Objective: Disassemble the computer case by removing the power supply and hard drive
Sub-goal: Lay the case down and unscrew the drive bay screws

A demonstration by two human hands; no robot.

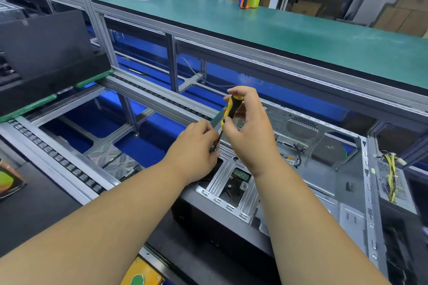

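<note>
Left hand: the left hand [196,143] sits at the near-left corner of the metal drive cage, fingertips pinching the thin dark shaft of the screwdriver low down by its tip, steadying it over what is likely a screw; the screw itself is hidden under the fingers.
Screwdriver: a yellow-and-black plastic-handled screwdriver [229,109] stands nearly upright, tilted slightly; rigid and light, its ribbed handle should give a sure hold.
Right hand: the right hand [247,120] wraps the handle, thumb near the top, fingers curled round it, so this grip is closed on the tool.
Hard drive: the flat dark metal hard drive with a green label [236,180] lies inside the silver ribbed drive cage [222,178], at the near-left end of the case, just below both hands. It looks dense, stiff and fragile to knocks; best taken by its two long side edges, not the exposed underside.
Computer case: the open grey steel computer case [324,169] rests on the dark tabletop [46,203]; thin sheet edges may be sharp.
Power supply: a grey perforated metal power supply with yellow wires [391,180] stands at the case's right end; heavy, boxy, best held by the body, not the cables.
</note>
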